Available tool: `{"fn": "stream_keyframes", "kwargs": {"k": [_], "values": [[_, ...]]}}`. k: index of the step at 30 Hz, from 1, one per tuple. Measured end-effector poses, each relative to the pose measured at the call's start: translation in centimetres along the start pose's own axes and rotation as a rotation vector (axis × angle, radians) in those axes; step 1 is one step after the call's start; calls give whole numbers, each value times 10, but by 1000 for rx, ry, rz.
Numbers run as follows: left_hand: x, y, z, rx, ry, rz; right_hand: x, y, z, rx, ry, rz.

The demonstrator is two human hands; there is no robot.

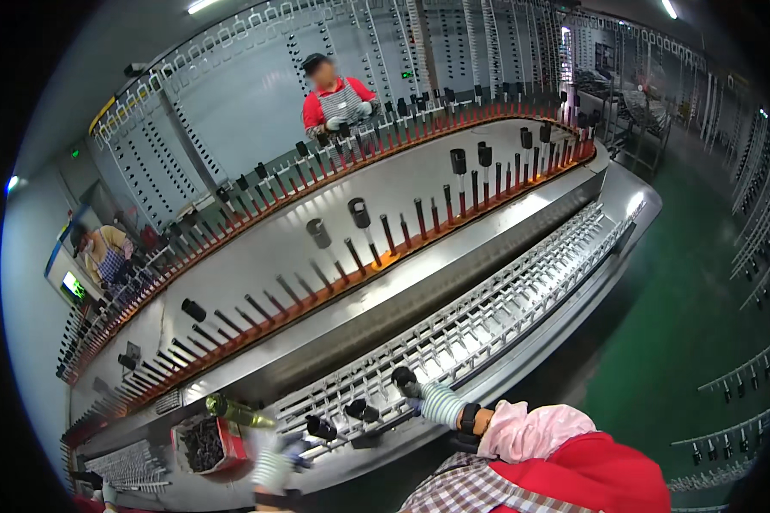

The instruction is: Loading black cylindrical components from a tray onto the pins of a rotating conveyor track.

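Here at the long steel conveyor bench (453, 256), the worker's right hand (423, 398), in a striped knit glove, is reaching out over the white wire rack of rows of small pegs (496, 312). Its fingers are curled around a short black cylindrical cap (402, 376), gripped at the tip and held just above the rack's near edge. Two more black caps (361, 410) and (320, 427) sit on the rack just to its left.

The left hand (275, 466), also gloved, is blurred low in the picture, near the red box of dark small parts (204, 445); I cannot tell whether it is clenched or loose, or holding anything.

Beyond the rack runs the curved orange-edged line of upright dark spindles (402, 231), a few already wearing black caps. Another person in a red top and grey apron (340, 103) works the far side.

To my eye, the thing here is to keep that cap square to whatever peg it meets, pinched lightly at the end so it slides on straight, not cocked. The pegs stand close, so the wrist wants to stay high and clear of the neighbours.
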State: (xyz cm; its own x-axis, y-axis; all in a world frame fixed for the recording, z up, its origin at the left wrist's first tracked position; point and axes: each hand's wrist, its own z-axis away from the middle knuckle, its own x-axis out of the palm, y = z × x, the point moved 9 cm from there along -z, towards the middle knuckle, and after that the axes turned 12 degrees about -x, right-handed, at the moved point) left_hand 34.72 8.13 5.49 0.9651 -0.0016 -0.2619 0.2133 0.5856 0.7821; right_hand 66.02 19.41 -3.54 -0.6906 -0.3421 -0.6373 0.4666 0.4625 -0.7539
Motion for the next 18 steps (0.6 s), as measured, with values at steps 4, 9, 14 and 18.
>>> {"fn": "stream_keyframes", "kwargs": {"k": [4, 9, 14, 18], "values": [[-26, 117, 2, 168, 186, 35, -26, 1, -16, -263, -255, -281], [54, 208, -93, 197, -13, 32, -254, 111, -111, -66, 382, -60], [83, 207, -242, 126, 161, 136, -375, 204, -165, 190, 694, -3], [85, 189, -342, 32, 366, 326, -378, 241, -224, 152, 660, -134]]}}
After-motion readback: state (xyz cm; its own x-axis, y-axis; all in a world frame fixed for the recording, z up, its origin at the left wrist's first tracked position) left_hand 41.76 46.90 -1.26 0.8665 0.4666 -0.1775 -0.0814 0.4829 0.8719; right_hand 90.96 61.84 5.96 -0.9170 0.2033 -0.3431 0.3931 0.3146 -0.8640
